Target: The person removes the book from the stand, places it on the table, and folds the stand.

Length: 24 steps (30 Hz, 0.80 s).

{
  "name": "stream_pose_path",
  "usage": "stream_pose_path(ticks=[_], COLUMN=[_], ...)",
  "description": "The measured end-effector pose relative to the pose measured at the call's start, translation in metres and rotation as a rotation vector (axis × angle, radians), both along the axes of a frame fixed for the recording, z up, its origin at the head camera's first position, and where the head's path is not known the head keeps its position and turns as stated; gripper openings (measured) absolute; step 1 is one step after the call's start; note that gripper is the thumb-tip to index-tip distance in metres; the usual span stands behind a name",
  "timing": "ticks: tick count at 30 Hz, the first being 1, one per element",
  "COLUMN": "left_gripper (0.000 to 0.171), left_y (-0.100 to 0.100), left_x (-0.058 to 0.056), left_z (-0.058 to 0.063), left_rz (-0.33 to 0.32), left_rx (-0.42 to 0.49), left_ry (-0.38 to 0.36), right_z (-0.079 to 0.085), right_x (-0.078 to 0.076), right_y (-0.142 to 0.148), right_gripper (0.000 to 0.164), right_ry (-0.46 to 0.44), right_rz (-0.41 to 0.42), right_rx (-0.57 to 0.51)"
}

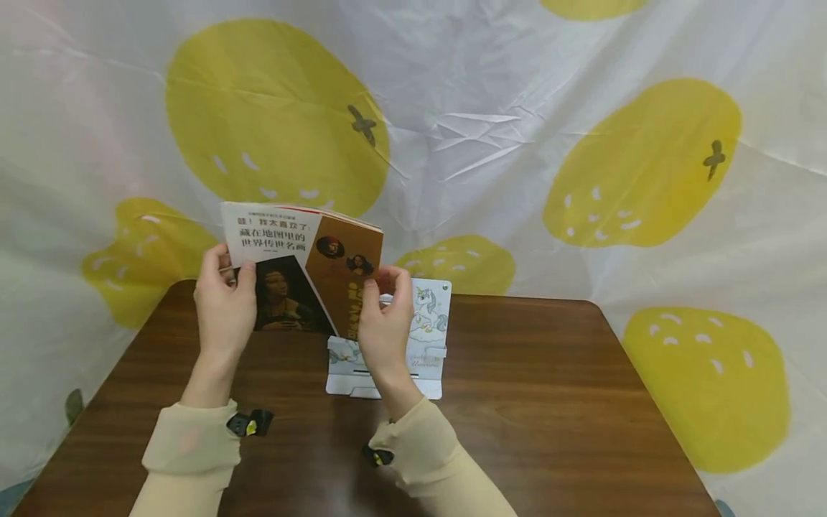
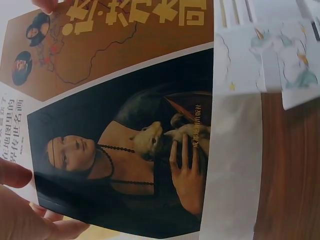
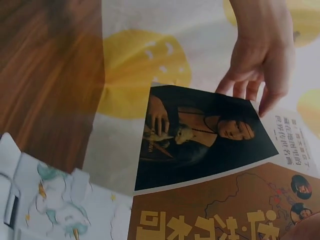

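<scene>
A thin paperback book (image 1: 281, 294) is held up between both hands, its cover showing a dark painted portrait and a brown panel with gold lettering. My left hand (image 1: 225, 309) pinches its left edge, thumb on the cover and fingers behind. At the right edge my right hand (image 1: 388, 323) grips it the same way. Behind and below the book's lower right corner stands a white bookstand (image 1: 429, 309) with unicorn drawings, partly hidden by the book and right hand. In the left wrist view, the bookstand (image 2: 285, 55) appears beyond the book's bottom edge.
The dark brown wooden table (image 1: 530, 402) lies under the bookstand and arms. Behind it hangs a pale cloth (image 1: 465, 151) printed with big yellow fruit shapes. Dark straps with small devices (image 1: 250, 424) sit at both cuffs.
</scene>
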State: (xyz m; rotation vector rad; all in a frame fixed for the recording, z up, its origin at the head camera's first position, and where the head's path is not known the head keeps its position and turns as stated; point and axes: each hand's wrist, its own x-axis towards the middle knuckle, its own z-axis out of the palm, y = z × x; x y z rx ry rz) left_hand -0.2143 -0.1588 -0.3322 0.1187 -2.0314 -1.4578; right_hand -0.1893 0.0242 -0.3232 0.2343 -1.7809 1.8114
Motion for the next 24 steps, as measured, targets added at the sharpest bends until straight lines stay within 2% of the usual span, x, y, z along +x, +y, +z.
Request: stream_pose_path(ticks=[12,19,24], left_gripper=[0.043,0.046,0.047], left_y=[-0.044,-0.069,-0.087], left_x=[0.019,0.025,0.029], left_z=[-0.009,-0.022,-0.037], left_rz=[0.071,0.077,0.087], left_rx=[-0.017,-0.020,-0.035], left_ry=[-0.120,-0.200,-0.257], right_z=[-0.016,-0.053,-0.071], right_x=[0.014,0.000,0.000], right_y=[-0.037,-0.054,-0.066], right_gripper=[0.011,0.013,0.012], right_ry=[-0.021,-0.032,-0.042], right_rz=[0.098,0.123,0.162], right_rx=[-0.024,0.036,0.058])
